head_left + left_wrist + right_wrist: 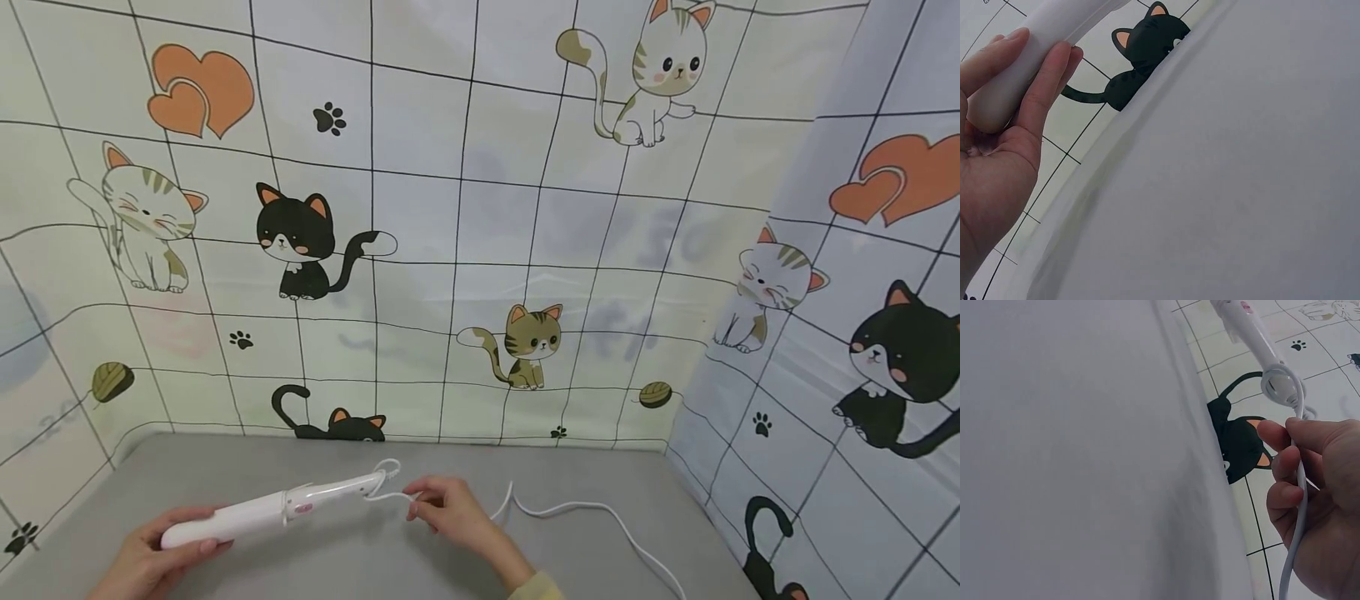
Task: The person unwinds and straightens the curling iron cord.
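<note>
A white curling iron (247, 515) is held at a slant above the grey table, its narrower corded end up and to the right. My left hand (161, 550) grips its thick rounded end, thumb on one side and fingers on the other, as the left wrist view also shows. My right hand (453, 512) pinches the white cord (1301, 472) between thumb and fingertips, a short way from the iron. Around the iron's tail end the cord makes a small loop (1266, 384). A small pink mark (303, 507) shows on the body.
Beyond my right hand, the rest of the cord (577, 505) curves over the grey table (360, 567) toward the front right. Cloth walls (420, 208) printed with cats, hearts and a grid close off the back and sides.
</note>
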Available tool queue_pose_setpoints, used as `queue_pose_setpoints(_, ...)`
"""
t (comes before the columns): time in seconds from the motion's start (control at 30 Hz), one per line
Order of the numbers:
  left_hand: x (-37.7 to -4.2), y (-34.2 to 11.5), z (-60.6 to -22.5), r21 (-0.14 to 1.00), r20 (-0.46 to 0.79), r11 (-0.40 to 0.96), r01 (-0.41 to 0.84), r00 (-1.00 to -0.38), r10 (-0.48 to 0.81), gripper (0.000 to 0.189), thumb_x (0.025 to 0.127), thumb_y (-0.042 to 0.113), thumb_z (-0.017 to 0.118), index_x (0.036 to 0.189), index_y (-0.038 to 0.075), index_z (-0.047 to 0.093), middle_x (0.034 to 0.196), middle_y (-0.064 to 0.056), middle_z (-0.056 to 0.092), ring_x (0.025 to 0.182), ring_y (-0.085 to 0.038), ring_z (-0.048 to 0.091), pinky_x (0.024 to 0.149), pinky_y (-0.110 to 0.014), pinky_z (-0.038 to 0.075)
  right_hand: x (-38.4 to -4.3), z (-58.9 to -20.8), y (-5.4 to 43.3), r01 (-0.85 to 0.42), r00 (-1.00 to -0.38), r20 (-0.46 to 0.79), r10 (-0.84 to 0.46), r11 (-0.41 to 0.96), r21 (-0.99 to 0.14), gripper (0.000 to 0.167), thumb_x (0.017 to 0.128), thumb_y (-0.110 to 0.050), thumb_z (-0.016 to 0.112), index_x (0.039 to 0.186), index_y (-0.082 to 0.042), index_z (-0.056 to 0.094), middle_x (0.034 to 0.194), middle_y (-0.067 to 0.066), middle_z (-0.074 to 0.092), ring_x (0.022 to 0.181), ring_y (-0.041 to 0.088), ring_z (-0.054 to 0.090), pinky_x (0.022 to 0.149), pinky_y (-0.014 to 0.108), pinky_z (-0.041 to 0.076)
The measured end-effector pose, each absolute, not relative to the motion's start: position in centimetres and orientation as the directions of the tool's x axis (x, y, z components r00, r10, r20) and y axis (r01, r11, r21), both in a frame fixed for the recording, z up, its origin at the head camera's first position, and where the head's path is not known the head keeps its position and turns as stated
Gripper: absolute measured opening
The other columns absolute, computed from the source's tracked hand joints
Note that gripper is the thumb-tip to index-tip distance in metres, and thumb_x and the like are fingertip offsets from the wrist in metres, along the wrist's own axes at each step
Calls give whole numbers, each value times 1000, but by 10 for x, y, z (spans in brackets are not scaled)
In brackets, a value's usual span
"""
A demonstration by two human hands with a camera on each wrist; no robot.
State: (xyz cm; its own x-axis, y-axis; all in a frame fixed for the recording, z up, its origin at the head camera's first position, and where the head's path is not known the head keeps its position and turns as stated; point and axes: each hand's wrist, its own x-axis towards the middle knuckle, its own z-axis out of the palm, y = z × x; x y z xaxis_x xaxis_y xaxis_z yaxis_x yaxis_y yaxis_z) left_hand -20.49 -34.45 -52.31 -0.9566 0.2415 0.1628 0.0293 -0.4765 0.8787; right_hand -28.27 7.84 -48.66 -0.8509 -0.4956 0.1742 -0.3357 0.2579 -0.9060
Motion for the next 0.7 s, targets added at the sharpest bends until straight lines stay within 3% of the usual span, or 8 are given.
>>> queue_pose_setpoints(0.27, -204, -345, -522, 847, 216, -527, 77, -954, 208, 51, 94, -25, 50, 121, 9, 76, 120, -3, 73, 108, -17, 66, 95, -42, 60, -288, -497, 85, -352, -891, 225, -395, 289, -890, 13, 92, 1, 73, 103, 6, 76, 83, 4, 77, 53, 5, 52, 46, 11, 40)
queue_pose_setpoints(0.4, -202, -345, -520, 836, 213, -544, 68, -954, 209, 51, 95, -25, 49, 123, 9, 75, 121, -4, 73, 109, -18, 66, 95, -43, 60, -295, -498, 93, -370, -898, 248, -365, 318, -873, 13, 92, -1, 74, 103, 4, 77, 84, 4, 77, 61, 6, 57, 49, 11, 44)
queue_pose_setpoints(0.53, -200, -348, -518, 856, 176, -512, 65, -969, 172, 50, 94, -24, 50, 121, 10, 76, 119, -3, 73, 107, -17, 67, 94, -44, 60, -299, -496, 101, -405, -890, 282, -358, 338, -850, 13, 91, -2, 75, 103, 4, 77, 85, 5, 77, 70, 1, 61, 53, 12, 48)
queue_pose_setpoints(0.7, -199, -352, -519, 873, 132, -485, 60, -984, 116, 48, 94, -23, 53, 119, 11, 77, 116, -2, 74, 104, -16, 68, 92, -45, 61, -303, -494, 110, -422, -887, 294, -357, 365, -829, 14, 91, -1, 76, 102, 6, 77, 86, 7, 77, 69, 1, 60, 53, 12, 47)
